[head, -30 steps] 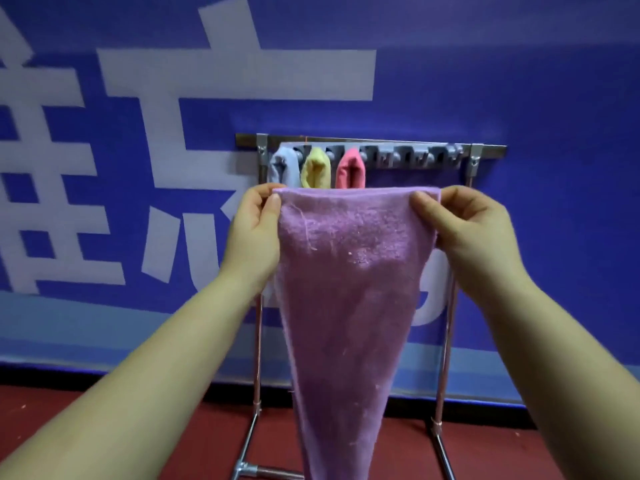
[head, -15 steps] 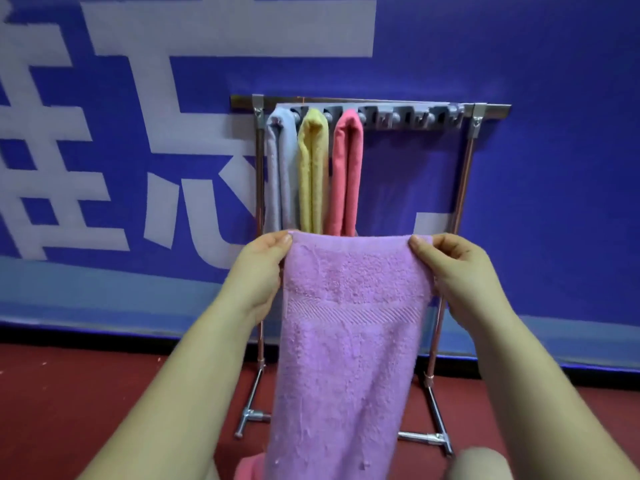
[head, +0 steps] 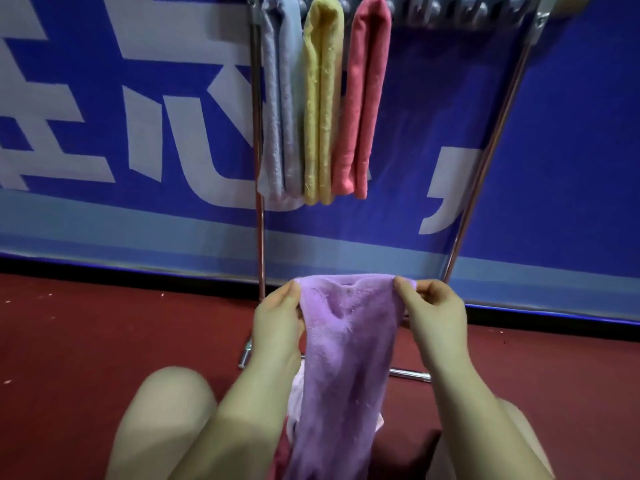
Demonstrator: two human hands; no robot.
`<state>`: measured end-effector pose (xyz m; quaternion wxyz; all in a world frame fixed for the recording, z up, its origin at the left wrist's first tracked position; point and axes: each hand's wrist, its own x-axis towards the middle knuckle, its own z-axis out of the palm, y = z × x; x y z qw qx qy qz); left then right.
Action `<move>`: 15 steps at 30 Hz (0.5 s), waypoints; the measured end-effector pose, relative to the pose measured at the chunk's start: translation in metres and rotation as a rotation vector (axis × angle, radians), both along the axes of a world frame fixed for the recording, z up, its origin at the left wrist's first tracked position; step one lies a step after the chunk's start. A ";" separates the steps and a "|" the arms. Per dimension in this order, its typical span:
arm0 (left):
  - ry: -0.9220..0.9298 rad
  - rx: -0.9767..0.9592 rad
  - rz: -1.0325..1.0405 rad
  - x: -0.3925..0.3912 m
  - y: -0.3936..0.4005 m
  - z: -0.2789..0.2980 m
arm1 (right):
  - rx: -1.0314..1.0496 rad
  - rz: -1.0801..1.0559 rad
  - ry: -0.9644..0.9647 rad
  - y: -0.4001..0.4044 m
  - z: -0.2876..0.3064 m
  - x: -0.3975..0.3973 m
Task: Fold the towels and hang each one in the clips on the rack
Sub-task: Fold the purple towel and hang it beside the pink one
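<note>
While it hangs slack between two hands, the purple towel point(head: 349, 341) is held low in front of the rack point(head: 258, 140), its top edge stretched level and its length dropping between the person's knees towards the red floor point(head: 86, 334). The left hand point(head: 277, 323) pinches the towel's upper left corner between thumb and fingers; the right hand point(head: 434, 317) pinches the upper right corner in the same way, so both are closed on cloth. A dent sags in the fabric just below the top edge, midway between the hands. Under the towel's lower part lie scraps of pale and pinkish cloth, too hidden to make out.

Beyond and above, at the left end of the rack's top bar, three folded towels hang side by side and touching: a grey-blue towel point(head: 282, 98) nearest the left post, a yellow towel point(head: 322, 98) in the middle, a pink towel point(head: 365, 98) to its right. Grey clips point(head: 460, 12) along the rest of the bar hold nothing. The rack's right post point(head: 485, 161) slants down to a metal foot on the floor. Behind stands a blue banner point(head: 571, 133) with large white characters.
</note>
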<state>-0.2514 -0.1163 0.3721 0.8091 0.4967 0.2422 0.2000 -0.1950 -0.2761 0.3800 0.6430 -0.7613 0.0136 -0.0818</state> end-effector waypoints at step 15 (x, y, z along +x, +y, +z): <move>-0.145 0.112 -0.005 0.002 -0.034 -0.013 | 0.152 0.234 0.029 0.057 -0.016 -0.035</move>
